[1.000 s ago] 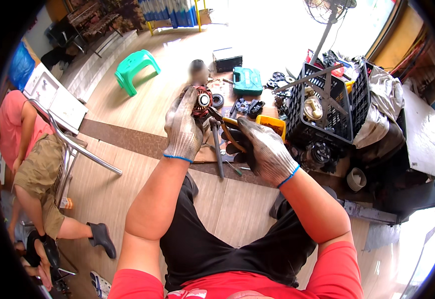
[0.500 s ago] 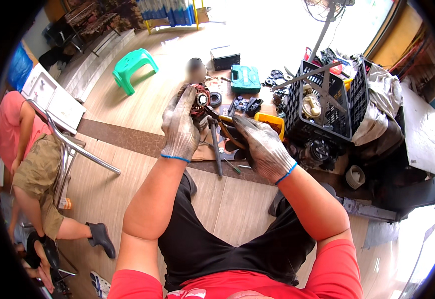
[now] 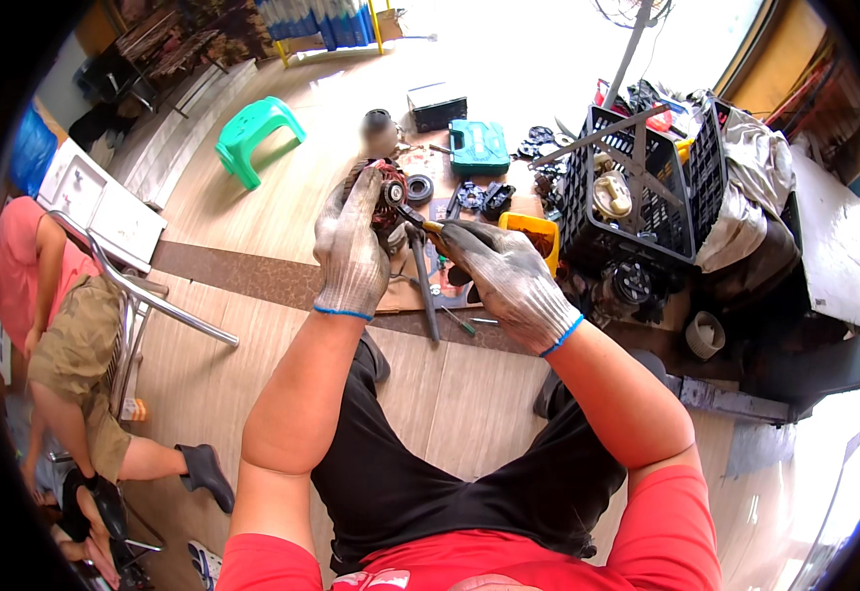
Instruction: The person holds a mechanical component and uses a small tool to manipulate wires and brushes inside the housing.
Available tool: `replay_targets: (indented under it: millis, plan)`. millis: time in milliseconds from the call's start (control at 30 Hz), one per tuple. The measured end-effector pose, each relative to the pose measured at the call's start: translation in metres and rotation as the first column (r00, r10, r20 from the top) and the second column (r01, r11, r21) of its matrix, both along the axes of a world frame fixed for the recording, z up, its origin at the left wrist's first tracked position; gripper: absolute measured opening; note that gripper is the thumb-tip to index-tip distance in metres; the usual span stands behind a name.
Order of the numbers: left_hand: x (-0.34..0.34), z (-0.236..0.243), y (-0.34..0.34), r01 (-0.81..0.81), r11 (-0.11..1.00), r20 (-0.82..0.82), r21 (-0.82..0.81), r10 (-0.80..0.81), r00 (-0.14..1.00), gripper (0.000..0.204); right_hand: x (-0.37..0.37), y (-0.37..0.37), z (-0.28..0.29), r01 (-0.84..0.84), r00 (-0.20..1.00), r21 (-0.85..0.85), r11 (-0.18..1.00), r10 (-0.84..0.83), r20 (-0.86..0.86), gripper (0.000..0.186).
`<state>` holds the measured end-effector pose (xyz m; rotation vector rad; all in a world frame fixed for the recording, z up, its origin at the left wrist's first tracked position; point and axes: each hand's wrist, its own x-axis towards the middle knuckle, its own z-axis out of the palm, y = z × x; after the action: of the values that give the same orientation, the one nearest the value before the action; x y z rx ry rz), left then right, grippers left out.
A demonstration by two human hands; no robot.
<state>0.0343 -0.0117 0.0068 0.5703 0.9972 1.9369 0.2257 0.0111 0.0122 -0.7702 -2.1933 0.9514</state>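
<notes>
Out past our knees, above the cluttered work patch, we had a round part with copper-red windings raised in our left hand, its gloved fingers wrapped round the side, probably so that the hub faced us. Our right hand, gloved too, was closed around a slim tool with a yellow handle, its dark tip angled toward the part; whether it touched, we could not tell. Below, a dark rod slanted toward us. Beyond lay a black ring, with a yellow container and a teal case further right, presumably grouped for easy reach. A black crate stood past them, and a green stool off to the left.
</notes>
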Motion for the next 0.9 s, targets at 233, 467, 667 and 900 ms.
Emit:
replay_targets:
  millis: [233, 467, 667, 900]
  plan:
    - [0.005, -0.001, 0.001, -0.038, 0.999, -0.059, -0.013, 0.037, 0.998, 0.033, -0.001, 0.003, -0.005, 0.024, 1.0, -0.039, 0.999, -0.025, -0.012, 0.036]
    - [0.005, 0.0, 0.001, -0.044, 0.998, -0.026, -0.044, 0.043, 0.999, 0.032, -0.009, -0.002, 0.004, 0.107, 0.994, -0.416, 0.903, -0.102, 0.034, 0.042]
    - [0.006, 0.0, 0.001, -0.055, 0.997, -0.051, -0.059, 0.052, 0.997, 0.032, -0.008, 0.002, 0.007, 0.038, 0.999, -0.493, 0.869, -0.033, 0.017, 0.041]
    - [0.013, -0.003, -0.003, -0.01, 0.998, -0.155, -0.062, 0.0, 0.988, 0.032, -0.008, 0.001, 0.015, 0.044, 0.986, -0.526, 0.849, 0.049, 0.161, 0.037]
